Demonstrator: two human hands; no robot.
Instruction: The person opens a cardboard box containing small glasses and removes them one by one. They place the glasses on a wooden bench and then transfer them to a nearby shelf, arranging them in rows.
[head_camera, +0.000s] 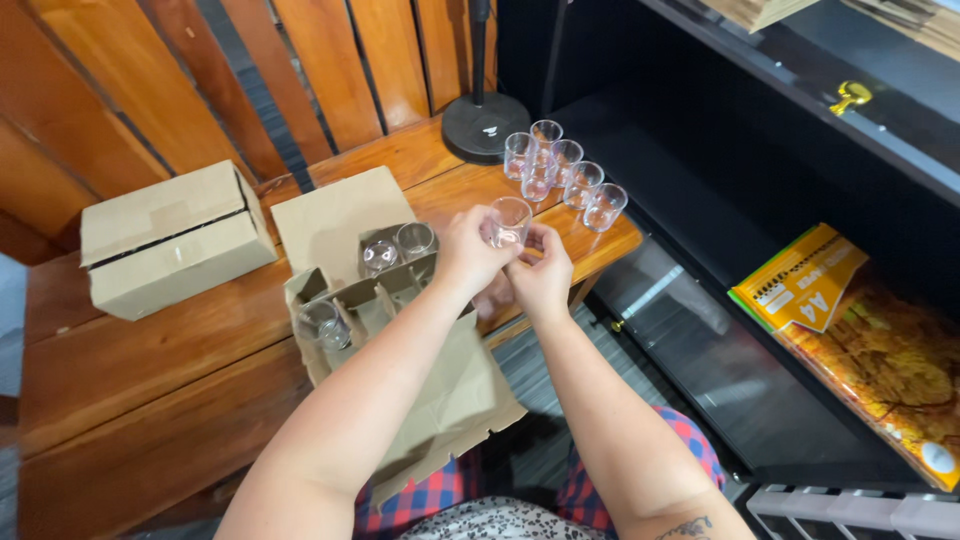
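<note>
Both of my hands meet over the wooden bench's front edge around one small clear glass (509, 221). My left hand (468, 252) grips its side from the left, and my right hand (543, 272) touches it from the right and below. Just left of my hands lies an open cardboard box (340, 225) with divider cells, holding three clear glasses (414, 240). Beyond my hands, several empty clear glasses (562, 170) stand grouped on the bench near its right end.
A shut cardboard box (170, 238) sits on the wooden bench (150, 360) at left. A black round lamp base (485, 125) stands behind the glasses. A black shelf unit (760, 170) at right holds a yellow paper pack (800, 278).
</note>
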